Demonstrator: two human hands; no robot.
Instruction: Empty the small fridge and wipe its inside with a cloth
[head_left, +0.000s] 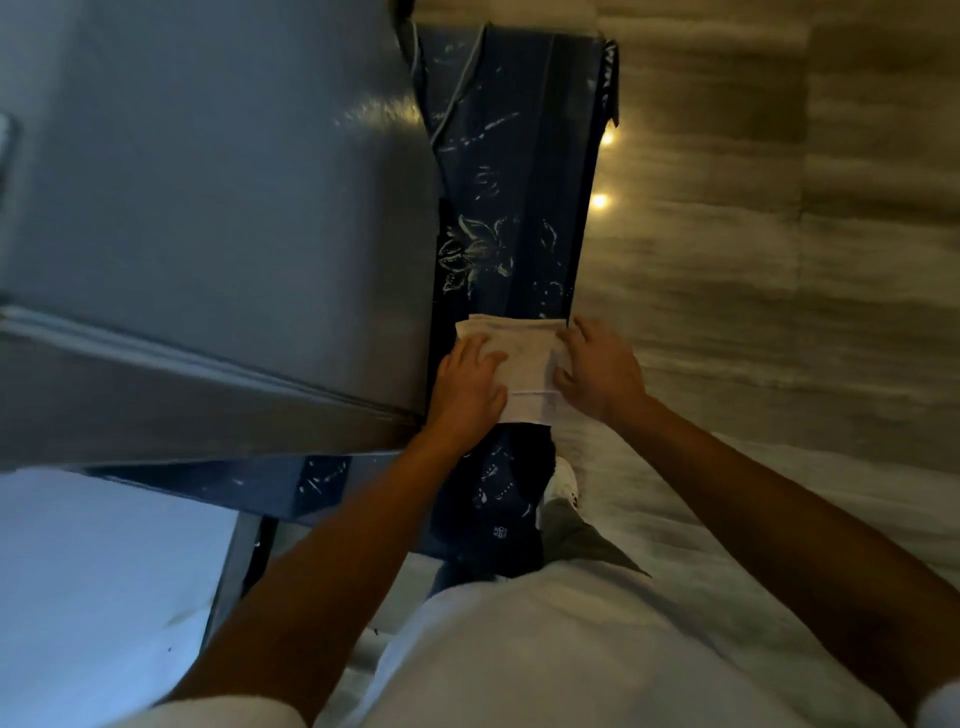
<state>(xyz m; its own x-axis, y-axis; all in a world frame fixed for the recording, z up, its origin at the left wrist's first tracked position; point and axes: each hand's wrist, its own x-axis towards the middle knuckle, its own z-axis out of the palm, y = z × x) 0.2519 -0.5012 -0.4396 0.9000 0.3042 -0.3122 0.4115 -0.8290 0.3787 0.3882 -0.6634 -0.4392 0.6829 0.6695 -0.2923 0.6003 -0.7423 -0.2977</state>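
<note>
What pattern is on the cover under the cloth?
Dark blue cover with pale floral line print; clearest in the head view, above the cloth.

Dark blue floral tablecloth (511, 171) over a table, pale striped floor (779, 260) beside.

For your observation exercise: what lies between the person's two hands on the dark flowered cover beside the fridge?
In the head view, a folded white cloth lies between the left hand and right hand. Both hands rest on its ends, on the flowered cover.
</note>
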